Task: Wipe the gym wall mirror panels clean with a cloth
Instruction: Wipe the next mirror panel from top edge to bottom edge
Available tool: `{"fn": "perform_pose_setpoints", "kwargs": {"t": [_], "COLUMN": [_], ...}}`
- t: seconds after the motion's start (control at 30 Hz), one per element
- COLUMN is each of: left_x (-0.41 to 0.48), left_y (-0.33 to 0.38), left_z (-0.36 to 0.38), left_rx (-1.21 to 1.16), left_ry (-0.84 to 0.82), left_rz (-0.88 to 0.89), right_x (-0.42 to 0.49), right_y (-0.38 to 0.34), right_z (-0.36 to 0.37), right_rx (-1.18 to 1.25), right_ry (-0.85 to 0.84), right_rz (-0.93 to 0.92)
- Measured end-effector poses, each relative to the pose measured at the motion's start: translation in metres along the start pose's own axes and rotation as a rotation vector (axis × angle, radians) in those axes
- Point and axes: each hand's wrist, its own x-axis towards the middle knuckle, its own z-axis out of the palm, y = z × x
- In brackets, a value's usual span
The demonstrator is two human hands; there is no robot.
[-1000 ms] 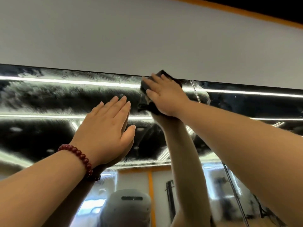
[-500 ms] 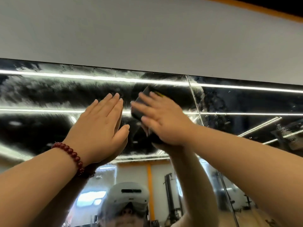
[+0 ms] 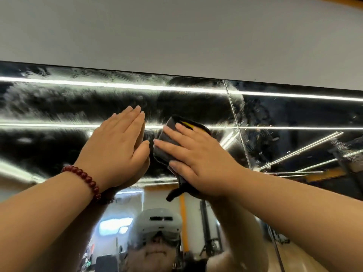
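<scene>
- Right hand [image 3: 198, 160] has its fingers spread out straight, pressing a dark grey cloth [image 3: 167, 146] flat against the mirror [image 3: 59, 107], so it's pushing on it rather than gripping.
- Most of the cloth is buried under that hand. You only get its left and top edges, a bit of yellow [image 3: 186, 124] peeking out between the fingers, and a dark tail [image 3: 176, 190] hanging below the heel of the hand.
- Left hand [image 3: 117, 146] is flat on the glass just beside the cloth, fingers straight and together, holding nothing. The thumb tip comes really close to the cloth's edge, can't tell if it actually touches.
- Red bead bracelet [image 3: 84, 177] on the left wrist, and its far side wraps out of sight.
- The upper part of the left panel is all cloudy smears, brightest around the reflected light strips [image 3: 98, 84]. The patch right above the hands looks darker and cleaner.
- A thin vertical seam [image 3: 235, 122] splits off the next panel [image 3: 294, 114] on the right, which has some specks and streaks near the seam.
- Grey wall [image 3: 176, 36] above the mirror's top edge, with an orange strip cut off in the top right corner.
- Down low the reflection shows a white headset [image 3: 157, 220] and some blurry gym gear that's too soft to name.
- Both forearms run off the bottom of the frame.
</scene>
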Motion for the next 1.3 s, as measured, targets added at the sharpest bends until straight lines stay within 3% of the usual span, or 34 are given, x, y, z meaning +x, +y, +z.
{"fn": "perform_pose_setpoints", "kwargs": {"t": [0.1, 0.23, 0.3, 0.37, 0.47, 0.5, 0.57, 0.67, 0.7, 0.77, 0.87, 0.93, 1.0, 1.1, 1.13, 1.2, 1.3], "left_x": [-0.001, -0.006, -0.01, -0.014, -0.017, -0.017, -0.018, -0.02, -0.02, -0.021, -0.021, -0.023, -0.026, -0.031, -0.032, -0.033, -0.033], "left_y": [-0.001, -0.008, -0.014, -0.019, -0.029, -0.033, -0.042, -0.05, -0.051, -0.051, -0.054, -0.06, -0.072, -0.086, -0.089, -0.09, -0.09], "left_z": [-0.003, -0.005, -0.003, -0.002, -0.004, -0.006, -0.007, -0.005, -0.003, -0.002, -0.006, -0.011, -0.016, -0.02, -0.019, -0.017, -0.019], "left_rx": [-0.001, 0.021, 0.063, 0.081, 0.07, 0.074, 0.088, 0.088, 0.084, 0.06, 0.004, -0.024, -0.001, 0.053, 0.061, 0.056, 0.024], "left_ry": [-0.042, -0.06, -0.053, -0.046, -0.04, -0.043, -0.056, -0.057, -0.049, -0.035, -0.025, -0.027, -0.026, -0.052, -0.057, -0.048, -0.04], "left_rz": [-0.01, -0.017, -0.009, 0.005, 0.004, -0.004, -0.013, -0.018, -0.02, -0.018, -0.007, -0.011, -0.016, -0.025, -0.025, -0.012, -0.01], "right_x": [0.003, 0.039, 0.046, 0.048, 0.031, 0.032, 0.048, 0.077, 0.086, 0.099, 0.086, 0.074, 0.088, 0.125, 0.135, 0.147, 0.138], "right_y": [0.026, 0.084, 0.075, 0.039, -0.009, -0.003, 0.038, 0.095, 0.095, 0.065, -0.011, -0.024, 0.007, 0.069, 0.078, 0.064, -0.009], "right_z": [-0.008, -0.024, -0.022, -0.012, -0.004, -0.012, -0.02, -0.032, -0.031, -0.023, -0.008, -0.008, -0.016, -0.031, -0.03, -0.021, -0.008], "right_rx": [-0.026, -0.023, -0.005, -0.041, -0.027, -0.032, -0.105, -0.09, -0.053, -0.044, -0.041, -0.013, -0.071, -0.036, -0.045, -0.113, -0.078], "right_ry": [-0.015, 0.095, 0.103, 0.084, -0.009, -0.036, -0.007, 0.039, 0.069, 0.076, 0.054, -0.019, 0.01, 0.095, 0.096, 0.083, 0.063], "right_rz": [0.086, 0.674, 0.766, 0.538, -0.039, -0.096, 0.074, 0.585, 0.669, 0.573, 0.039, -0.163, -0.045, 0.48, 0.576, 0.54, 0.205]}}
